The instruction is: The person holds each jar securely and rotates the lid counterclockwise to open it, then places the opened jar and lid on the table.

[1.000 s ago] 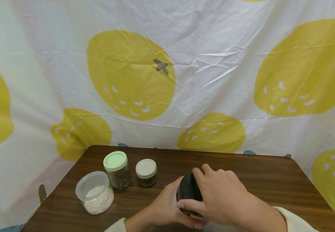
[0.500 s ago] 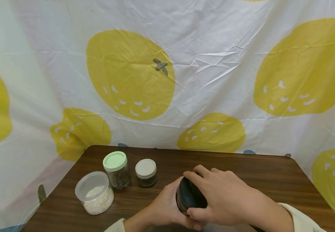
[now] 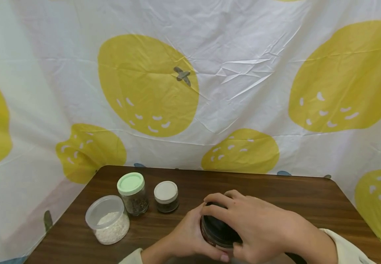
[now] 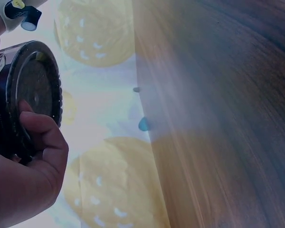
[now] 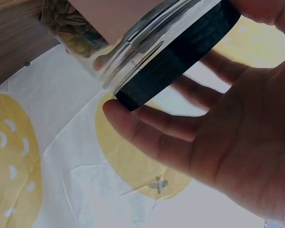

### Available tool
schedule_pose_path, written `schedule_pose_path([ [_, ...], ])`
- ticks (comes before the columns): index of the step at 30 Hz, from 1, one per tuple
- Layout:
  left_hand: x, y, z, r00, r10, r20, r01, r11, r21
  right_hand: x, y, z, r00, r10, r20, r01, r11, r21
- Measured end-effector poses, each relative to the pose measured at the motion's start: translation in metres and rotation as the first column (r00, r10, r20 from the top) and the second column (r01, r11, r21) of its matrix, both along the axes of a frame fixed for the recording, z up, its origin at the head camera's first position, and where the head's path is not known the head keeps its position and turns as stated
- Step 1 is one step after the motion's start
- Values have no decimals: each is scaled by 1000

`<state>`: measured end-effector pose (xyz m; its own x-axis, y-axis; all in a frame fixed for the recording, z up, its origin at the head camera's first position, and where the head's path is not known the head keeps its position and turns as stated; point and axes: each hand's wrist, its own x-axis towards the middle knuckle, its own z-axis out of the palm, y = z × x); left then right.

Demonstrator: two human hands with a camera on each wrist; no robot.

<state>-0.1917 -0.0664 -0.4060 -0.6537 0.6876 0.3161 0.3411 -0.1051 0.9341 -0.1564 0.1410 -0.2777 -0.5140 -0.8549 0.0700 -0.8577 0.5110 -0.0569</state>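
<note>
My left hand (image 3: 190,233) grips a clear jar with a black lid (image 3: 220,231) near the front edge of the table. In the left wrist view its fingers curl round the jar (image 4: 35,83), whose ridged round end faces that camera. My right hand (image 3: 259,227) lies over the lid, fingertips at its far edge and thumb at the near side. The right wrist view shows the lid (image 5: 180,59) pinched at its rim, with clear threads of the neck above it. Flat brown pieces (image 5: 73,31) fill part of the jar.
Left on the wooden table (image 3: 306,205) stand a clear tub (image 3: 109,223) of pale flakes, a jar with a mint-green lid (image 3: 132,194) and a small jar with a white lid (image 3: 166,198). A lemon-print curtain (image 3: 243,91) hangs behind and at the sides.
My right hand has turned on the lid, its fingers sweeping left over the far edge and its thumb shifting right. The left hand keeps its hold; the other containers stay put.
</note>
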Motion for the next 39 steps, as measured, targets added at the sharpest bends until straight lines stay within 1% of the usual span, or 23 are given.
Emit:
schedule_pose_path([
  [3,0,-1,0,1000,4,-11,-5,1000,-6,-2,0,-1,998,64,2,-64,998,-19],
  [5,0,-1,0,1000,-5,-22,5,1000,2,-2,0,-2,996,83,20,-82,996,-21],
  [9,-1,-1,-2,999,-21,-33,22,999,28,-3,1,-1,994,62,91,-60,998,-24],
  [11,-1,-1,-3,999,-14,-30,15,1000,28,-2,2,0,994,33,107,-29,999,-40],
  [13,-1,-1,-4,1000,-3,-17,3,1000,24,-1,2,1,996,-13,87,19,998,-62],
  [15,0,-1,-4,1000,30,-2,-30,1000,-3,-1,0,1,997,-72,33,75,993,-91],
  [17,1,0,-4,999,40,21,-40,999,-12,-1,-2,1,988,-150,-20,147,982,-116],
  [19,2,1,-4,998,58,29,-58,998,-19,-1,-6,1,970,-235,-62,225,965,-131],
  [20,2,2,-4,997,71,33,-70,997,-25,-1,-7,1,959,-274,-65,264,955,-134],
  [23,3,4,-4,996,94,-2,-94,995,-20,-1,-11,1,928,-370,-42,363,925,-114],
  [24,3,4,-4,995,101,-12,-101,995,-16,-1,-11,0,919,-394,-29,389,916,-99],
  [26,3,5,-4,993,112,-30,-113,994,-14,-2,-13,-2,907,-420,-12,418,906,-68],
  [28,4,5,-3,993,115,-33,-115,993,-12,-2,-14,-6,906,-423,-13,422,906,-42],
  [32,5,5,-3,994,105,-33,-106,994,-28,-2,-16,-12,913,-407,-35,407,913,-15],
  [35,4,4,-4,996,78,-30,-79,996,-29,-2,-16,-13,917,-397,-36,398,917,7],
  [38,4,3,-4,999,45,-21,-46,999,-21,-2,-15,-11,923,-385,-19,385,922,31],
  [39,3,3,-4,999,34,-4,-34,999,-21,-2,-15,-9,926,-377,-15,377,925,38],
])
